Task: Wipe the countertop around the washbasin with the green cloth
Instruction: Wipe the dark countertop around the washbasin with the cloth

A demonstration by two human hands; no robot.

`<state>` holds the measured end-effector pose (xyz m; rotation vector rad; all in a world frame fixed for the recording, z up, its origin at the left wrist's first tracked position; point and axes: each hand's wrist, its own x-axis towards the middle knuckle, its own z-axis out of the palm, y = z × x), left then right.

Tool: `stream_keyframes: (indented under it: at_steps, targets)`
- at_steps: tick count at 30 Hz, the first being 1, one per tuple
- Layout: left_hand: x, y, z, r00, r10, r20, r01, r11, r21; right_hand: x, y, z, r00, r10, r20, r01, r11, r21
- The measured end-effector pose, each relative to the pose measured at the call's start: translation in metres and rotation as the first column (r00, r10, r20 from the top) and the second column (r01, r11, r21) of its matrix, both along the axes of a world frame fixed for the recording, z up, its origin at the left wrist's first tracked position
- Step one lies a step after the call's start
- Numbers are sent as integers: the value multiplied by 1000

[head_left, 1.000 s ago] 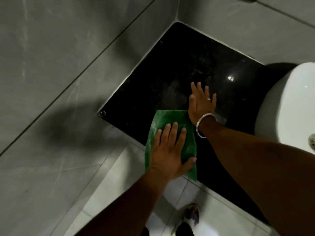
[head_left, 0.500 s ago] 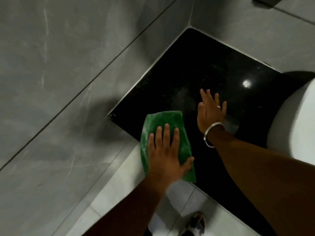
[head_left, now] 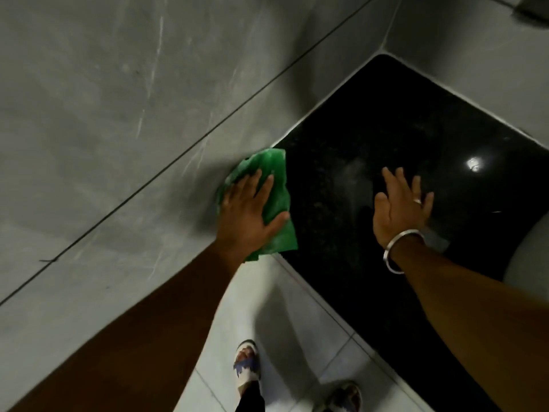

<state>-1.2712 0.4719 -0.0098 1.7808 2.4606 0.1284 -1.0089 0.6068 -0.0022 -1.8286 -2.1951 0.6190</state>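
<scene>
A left hand [head_left: 248, 214], palm flat and fingers spread, presses the green cloth [head_left: 274, 200] onto the black table [head_left: 386, 129] at its left corner beside the grey wall [head_left: 118, 114]; the right hand [head_left: 399, 208] rests open, gripping nothing, nearby.

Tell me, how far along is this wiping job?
Midway, at a guess. The left hand presses the green cloth on the black countertop's left front corner. The right hand rests flat mid-counter beside a faint smear. The stretch toward the washbasin looks undone.
</scene>
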Motion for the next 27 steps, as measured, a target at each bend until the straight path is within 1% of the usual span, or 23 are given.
stream_keyframes:
  at_steps: [3, 6, 8, 10, 11, 12, 13, 14, 15, 16, 17, 18, 19, 20, 21, 22, 23, 24, 25, 26, 27]
  targets:
    - [0, -16, -6, 1000, -7, 10, 7, 1000, 0, 3, 1, -2, 1000, 3, 21, -2, 1000, -5]
    - [23, -20, -5, 999, -27, -17, 27, 1000, -10, 3, 1, -4, 1000, 25, 13, -25, 1000, 1]
    - [65, -30, -4, 994, -105, 1, 105, 992, 64, 4, 1, -4, 998, 35, -46, -35, 999, -3]
    - [122, -43, -4, 959, -280, 48, 272, 953, 136, 6, 2, -3, 990, 29, -138, -31, 999, -9]
    - [146, -50, -3, 918, -392, 66, 380, 914, 138, 7, 2, 0, 983, 27, -182, -34, 999, -39]
    - [160, -56, -2, 861, -502, 83, 491, 862, 127, 8, 3, 4, 965, 11, -262, -44, 992, -120]
    - [164, -59, -3, 793, -603, 90, 594, 797, 109, 8, 8, 8, 926, -50, -374, -44, 970, -239]
    - [160, -59, -1, 710, -699, 87, 693, 716, 87, 10, 13, 12, 870, -138, -474, -47, 932, -359]
    - [152, -57, 0, 613, -787, 73, 784, 617, 66, 14, 18, 17, 847, -181, -500, -56, 905, -422]
    - [140, -54, 1, 510, -858, 54, 857, 513, 47, 20, 19, 25, 879, -111, -463, -92, 915, -393]
    - [129, -49, 2, 420, -907, 43, 906, 421, 29, 26, 16, 33, 933, 53, -357, -180, 926, -332]
    - [120, -46, 3, 345, -938, 37, 939, 345, -2, 32, 10, 41, 945, 223, -240, -287, 915, -283]
    - [113, -44, 7, 296, -955, 20, 955, 296, -23, 35, 0, 50, 912, 387, -134, -409, 876, -256]
    - [108, -45, 8, 288, -958, -4, 957, 288, -31, 36, -13, 54, 844, 536, -31, -526, 814, -245]
    - [99, -48, 8, 310, -950, -26, 951, 310, -3, 33, -24, 57, 766, 639, 71, -605, 753, -259]
    - [88, -50, 7, 370, -927, -52, 928, 368, 56, 27, -35, 59, 692, 703, 164, -647, 704, -291]
    - [75, -50, 3, 473, -878, -72, 877, 463, 128, 22, -40, 57, 627, 742, 236, -670, 669, -322]
    - [63, -49, 2, 582, -810, -73, 806, 563, 181, 18, -44, 58, 608, 740, 289, -659, 673, -336]
    - [52, -44, 3, 670, -740, -63, 738, 654, 167, 15, -47, 58, 617, 718, 321, -625, 696, -354]
    - [44, -39, 9, 723, -689, -44, 690, 717, 103, 13, -53, 60, 645, 688, 333, -580, 724, -372]
    - [41, -34, 18, 738, -674, -10, 674, 738, 27, 11, -61, 64, 697, 641, 321, -524, 762, -382]
